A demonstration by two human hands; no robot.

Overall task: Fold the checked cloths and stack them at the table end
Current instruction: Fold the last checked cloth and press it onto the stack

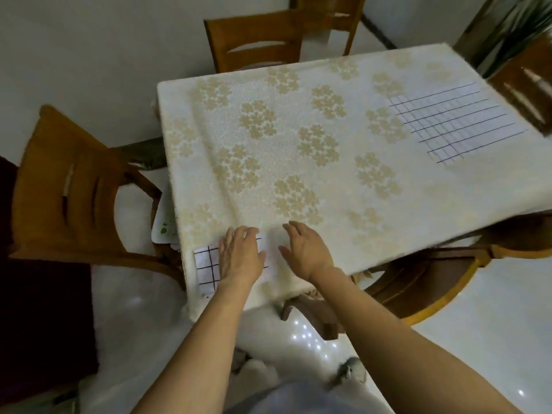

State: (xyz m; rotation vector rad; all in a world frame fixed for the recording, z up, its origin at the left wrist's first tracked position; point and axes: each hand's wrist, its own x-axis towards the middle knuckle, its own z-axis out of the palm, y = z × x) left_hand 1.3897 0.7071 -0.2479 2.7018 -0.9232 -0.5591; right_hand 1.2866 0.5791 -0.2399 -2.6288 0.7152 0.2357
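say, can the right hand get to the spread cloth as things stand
Probably not without leaning or stepping: nothing lies between, but the spread cloth sits far across the table from the right hand.

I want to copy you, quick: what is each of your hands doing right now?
Left hand: open, pressing flat on the small folded white cloth with black checks.
Right hand: open, fingers relaxed, holding nothing.

Only one view here: a wide-angle cam on the person's head, tilted forward and down at the near end of the table (298, 138). It's close in, forearms entering from 6 o'clock to the left hand (239, 258) and right hand (307, 252) just below centre. The table stretches off toward 1 o'clock, floor (493, 309) around 4 o'clock.
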